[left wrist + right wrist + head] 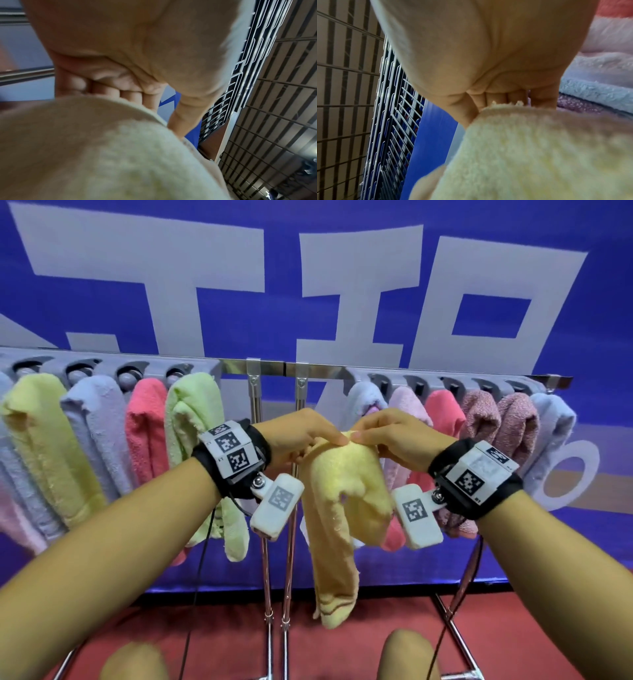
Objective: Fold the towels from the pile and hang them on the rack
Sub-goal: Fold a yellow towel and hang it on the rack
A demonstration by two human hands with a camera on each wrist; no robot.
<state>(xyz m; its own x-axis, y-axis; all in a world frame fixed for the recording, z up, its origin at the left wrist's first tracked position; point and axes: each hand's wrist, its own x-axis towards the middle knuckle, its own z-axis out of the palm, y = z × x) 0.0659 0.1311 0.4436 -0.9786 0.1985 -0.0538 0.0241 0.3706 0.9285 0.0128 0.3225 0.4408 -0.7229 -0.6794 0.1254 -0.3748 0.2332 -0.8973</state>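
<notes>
A pale yellow towel (337, 508) hangs folded lengthwise in front of the rack's middle gap. My left hand (305, 436) grips its top from the left, fingers curled into the cloth (102, 148). My right hand (380, 433) pinches the same top edge from the right, thumb on the fold, and the cloth (530, 148) bunches under its fingers. The rack (270, 369) is a chrome rail with grey clips; several folded towels hang on it to both sides. The pile is out of view.
On the left hang yellow (44, 446), lilac, coral and green (198, 440) towels. On the right hang lilac, pink, coral, mauve (513, 426) and pale blue ones. Chrome uprights (267, 559) run down to a red floor. A blue banner stands behind.
</notes>
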